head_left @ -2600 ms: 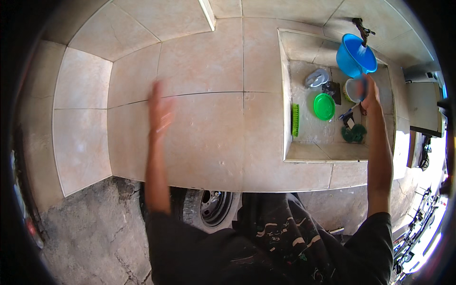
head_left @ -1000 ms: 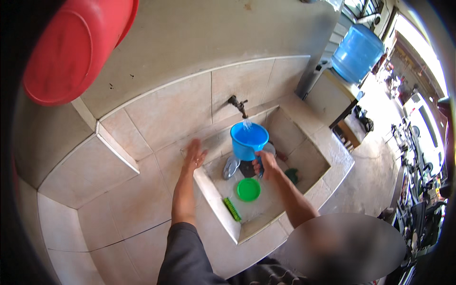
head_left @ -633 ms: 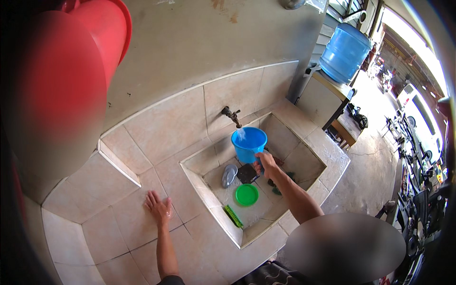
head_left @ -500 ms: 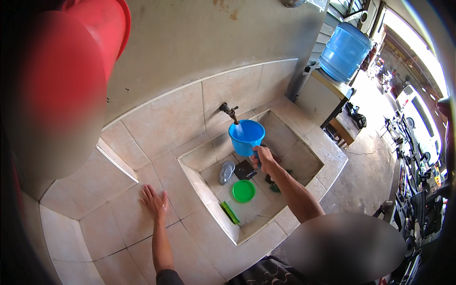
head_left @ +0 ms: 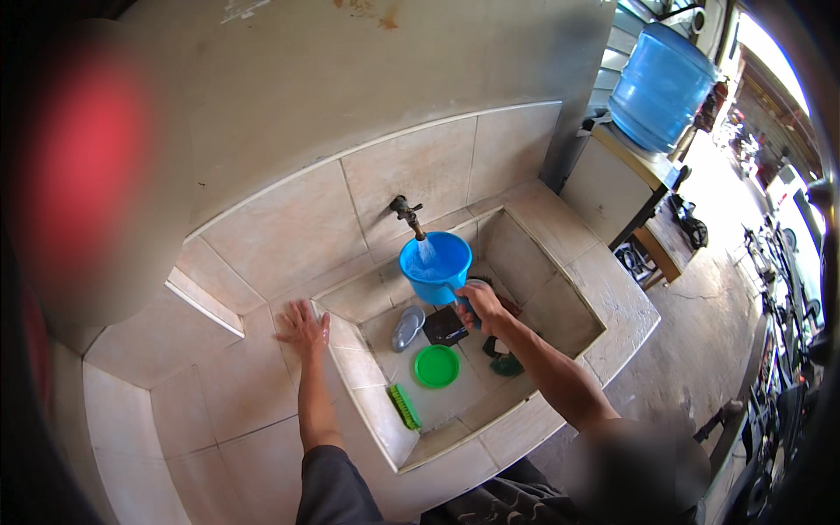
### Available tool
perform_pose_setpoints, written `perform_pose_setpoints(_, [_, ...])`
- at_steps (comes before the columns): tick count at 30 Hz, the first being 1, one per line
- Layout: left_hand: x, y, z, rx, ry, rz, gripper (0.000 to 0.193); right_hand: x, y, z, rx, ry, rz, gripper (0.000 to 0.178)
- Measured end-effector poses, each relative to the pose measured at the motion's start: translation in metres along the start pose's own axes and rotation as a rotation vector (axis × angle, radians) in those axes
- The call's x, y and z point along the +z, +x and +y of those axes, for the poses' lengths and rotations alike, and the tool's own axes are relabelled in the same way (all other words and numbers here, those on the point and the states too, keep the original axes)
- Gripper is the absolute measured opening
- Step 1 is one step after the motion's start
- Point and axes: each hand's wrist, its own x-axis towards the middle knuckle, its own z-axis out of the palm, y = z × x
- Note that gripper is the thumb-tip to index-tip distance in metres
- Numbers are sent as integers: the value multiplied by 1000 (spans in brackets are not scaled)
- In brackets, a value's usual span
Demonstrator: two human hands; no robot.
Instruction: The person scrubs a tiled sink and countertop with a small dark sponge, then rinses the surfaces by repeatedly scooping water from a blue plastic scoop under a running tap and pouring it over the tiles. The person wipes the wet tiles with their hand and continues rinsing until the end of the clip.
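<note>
Holding item: blue dipper point(head_left: 435, 262), handle clasped in closed right hand point(head_left: 477, 304), set under running tap point(head_left: 407, 213) above tiled sink point(head_left: 560, 293); left hand point(head_left: 302, 327) flat, fingers spread, empty, on tiled counter point(head_left: 227, 385); green lid point(head_left: 436, 366), green brush point(head_left: 404, 406) in basin

No packages, labels, signs or screens anywhere in view. Nearest to a package: a large blue water jug point(head_left: 661, 83), rounded and translucent, standing upright on a small cabinet point(head_left: 626, 179) at upper right, just beside the tiled wall; no label visible on it.
</note>
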Motion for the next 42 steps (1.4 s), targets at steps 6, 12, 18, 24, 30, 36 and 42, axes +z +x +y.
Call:
perform_pose_setpoints(6, [9, -68, 11, 39, 25, 7, 81, -43, 21, -25, 3, -65, -204, 14])
perform_pose_setpoints(12, [-2, -161, 39, 23, -71, 8, 89, -67, 34, -47, -2, -120, -316, 15])
perform_pose_setpoints(18, [-25, -214, 61, 326, 150, -282, 70, -96, 24, -51, 6, -163, -360, 16])
perform_pose_setpoints(24, [-30, -148, 16, 496, -10, -84, 55, -134, -40, -78, 123, -215, -299, 16])
perform_pose_setpoints(30, [-97, 22, 110, 872, 200, 546, 55, -104, -78, -167, 198, -446, -188, 19])
perform_pose_setpoints(36, [-176, 134, 262, 1161, 673, 984, 52, -65, -114, -243, -25, -304, -70, 18])
perform_pose_setpoints(42, [-154, 155, 348, 292, 2255, 1763, 49, -94, -128, -249, -164, -34, -72, 11])
